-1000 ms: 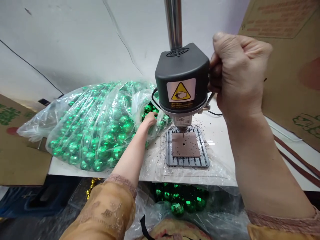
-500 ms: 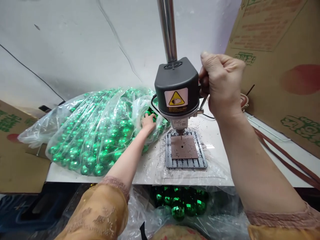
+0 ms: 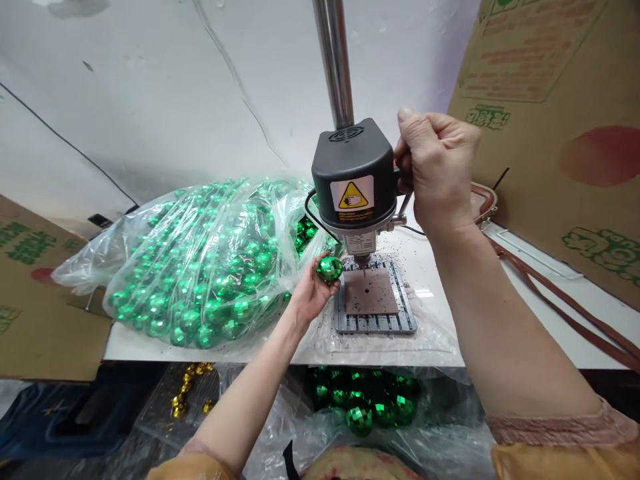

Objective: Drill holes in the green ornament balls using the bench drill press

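My left hand [image 3: 313, 291] holds a shiny green faceted ball [image 3: 329, 268] in its fingers, just left of the drill bit. Beside it, a clear plastic bag [image 3: 200, 260] full of similar green balls lies with its mouth facing the machine. A small black drill press [image 3: 353, 177] with a hand-warning sticker stands on a chrome column. My right hand [image 3: 443, 167] is closed around the feed lever at the machine's right side; most of the lever is hidden. Under the bit, a brown square board [image 3: 371, 300] with a dark hole rests on the slotted metal base [image 3: 375, 325].
Dark shavings are scattered around the base. Cardboard boxes stand at the right [image 3: 565, 133] and left [image 3: 45, 300]. A brown strap [image 3: 565, 307] lies on the white table's right. Below the front edge, more green balls [image 3: 360, 417] sit in plastic, with gold balls [image 3: 186, 387] farther left.
My left hand has come out of the bag mouth with a green ball and moved right and towards me, next to the drill. My right hand stays on the lever.
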The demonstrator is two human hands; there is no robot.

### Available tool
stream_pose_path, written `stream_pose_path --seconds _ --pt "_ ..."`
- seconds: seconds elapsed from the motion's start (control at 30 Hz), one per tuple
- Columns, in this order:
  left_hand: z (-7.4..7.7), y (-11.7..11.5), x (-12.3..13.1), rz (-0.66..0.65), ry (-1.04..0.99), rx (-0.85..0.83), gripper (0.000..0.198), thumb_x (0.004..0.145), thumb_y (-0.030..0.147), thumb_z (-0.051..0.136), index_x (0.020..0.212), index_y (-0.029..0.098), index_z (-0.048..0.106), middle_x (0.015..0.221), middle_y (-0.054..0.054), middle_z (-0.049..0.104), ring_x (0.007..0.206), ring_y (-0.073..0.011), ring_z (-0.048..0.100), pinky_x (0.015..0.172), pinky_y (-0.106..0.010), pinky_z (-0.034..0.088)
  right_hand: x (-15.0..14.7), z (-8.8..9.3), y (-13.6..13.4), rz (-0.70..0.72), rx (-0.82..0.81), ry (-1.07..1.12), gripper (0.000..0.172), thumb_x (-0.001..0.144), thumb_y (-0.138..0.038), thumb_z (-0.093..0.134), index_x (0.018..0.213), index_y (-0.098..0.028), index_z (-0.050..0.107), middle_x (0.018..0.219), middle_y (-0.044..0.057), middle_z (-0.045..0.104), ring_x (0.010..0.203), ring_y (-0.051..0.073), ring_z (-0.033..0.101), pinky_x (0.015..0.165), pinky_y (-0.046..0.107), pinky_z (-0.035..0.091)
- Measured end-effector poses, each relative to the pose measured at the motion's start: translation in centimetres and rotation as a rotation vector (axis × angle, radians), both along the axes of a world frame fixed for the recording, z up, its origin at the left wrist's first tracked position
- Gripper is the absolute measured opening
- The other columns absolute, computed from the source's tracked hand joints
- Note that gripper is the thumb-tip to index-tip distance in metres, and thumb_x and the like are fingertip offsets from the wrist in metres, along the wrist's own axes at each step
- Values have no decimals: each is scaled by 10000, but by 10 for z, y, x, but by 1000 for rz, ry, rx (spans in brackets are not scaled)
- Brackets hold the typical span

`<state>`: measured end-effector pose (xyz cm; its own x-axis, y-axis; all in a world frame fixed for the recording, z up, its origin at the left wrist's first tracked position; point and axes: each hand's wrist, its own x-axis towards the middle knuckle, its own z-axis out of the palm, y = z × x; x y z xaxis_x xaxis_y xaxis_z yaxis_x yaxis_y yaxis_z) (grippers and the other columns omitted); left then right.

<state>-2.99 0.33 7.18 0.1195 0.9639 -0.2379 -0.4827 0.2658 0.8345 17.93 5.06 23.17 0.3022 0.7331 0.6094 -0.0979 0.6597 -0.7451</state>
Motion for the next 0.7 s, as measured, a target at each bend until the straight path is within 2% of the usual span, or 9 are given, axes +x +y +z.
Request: stream_pose_path --seconds 0.07,0.13,0.27,0.37,0.5,0.63,0.7 --pt "-4 -6 2 4 -58 -28 351 944 432 613 1239 248 565 1057 -83 713 854 -208 715 642 -272 553 -2 2 -4 -32 -43 56 551 735 -714 680 496 -244 519 450 -26 364 461 87 335 456 307 254" --pt "-6 -8 4 16 -84 -33 315 922 362 666 1202 241 587 1119 -78 708 957 -229 721 761 -333 592 -2 3 -7 -21 -58 59 546 734 -708 684 493 -246 522 447 -25 362 454 91 332 453 314 250" --pt "-11 -6 6 -14 -84 -1 409 833 215 729 1218 229 593 1118 -47 710 994 -204 714 964 -431 569 -2 3 -9 -33 -58 52 530 754 -682 679 497 -248 519 464 -23 384 442 100 325 454 333 251" --pt "-16 -2 7 -13 5 49 419 773 251 783 1141 213 587 1069 -39 719 936 -185 720 948 -390 558 -2 3 -8 -42 -30 37 498 780 -627 686 500 -252 515 464 -26 383 457 110 334 466 340 276" --pt "-27 2 11 71 249 173 496 728 367 855 1088 246 535 979 0 728 879 -169 714 895 -343 540 -4 2 -4 -42 34 41 477 810 -568 688 499 -257 502 440 -35 372 461 111 325 487 339 304" --pt "-39 6 17 53 378 304 582 700 467 876 1100 233 523 1006 -26 733 966 -183 698 920 -340 522 -4 1 -2 -60 83 41 483 830 -542 676 491 -252 490 442 -34 374 447 104 323 479 338 279" --pt "-45 7 19 27 399 322 595 700 485 875 1106 224 527 1058 -50 729 1029 -196 687 941 -345 516 -3 1 -1 -52 43 -27 504 861 -601 604 520 -259 458 448 -39 340 458 105 310 486 332 274"
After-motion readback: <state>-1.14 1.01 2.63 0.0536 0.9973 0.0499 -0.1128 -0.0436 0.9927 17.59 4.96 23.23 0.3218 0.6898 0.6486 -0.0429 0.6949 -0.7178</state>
